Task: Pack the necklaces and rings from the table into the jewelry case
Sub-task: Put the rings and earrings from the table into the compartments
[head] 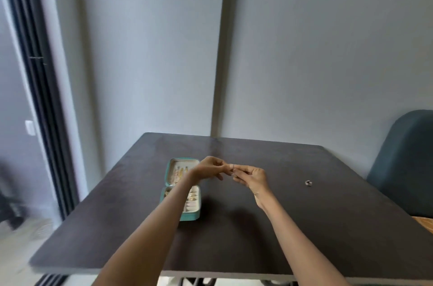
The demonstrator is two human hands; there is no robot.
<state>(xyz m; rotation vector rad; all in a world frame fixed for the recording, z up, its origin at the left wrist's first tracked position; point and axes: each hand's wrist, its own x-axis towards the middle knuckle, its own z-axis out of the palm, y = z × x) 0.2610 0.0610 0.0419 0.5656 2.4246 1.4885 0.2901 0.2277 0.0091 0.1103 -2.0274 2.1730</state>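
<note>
Jewelry case (pixel 187 214), one, lay open on the dark counter (pixel 281 227), its gold contents blurred and partly hidden by the left forearm. Left hand (pixel 210 167) and right hand (pixel 251 176) met above the counter, both grips apparently pinching one small ring (pixel 232 172). One more ring (pixel 308 183) lay well apart, rightward.

- left forearm (pixel 164 210) covers the middle of open jewelry case (pixel 187 214); contents too small to tell
- tiny item between fingertips of both hands (pixel 231 172): blurred, unidentifiable
- chair (pixel 403 164) cut by right edge
</note>
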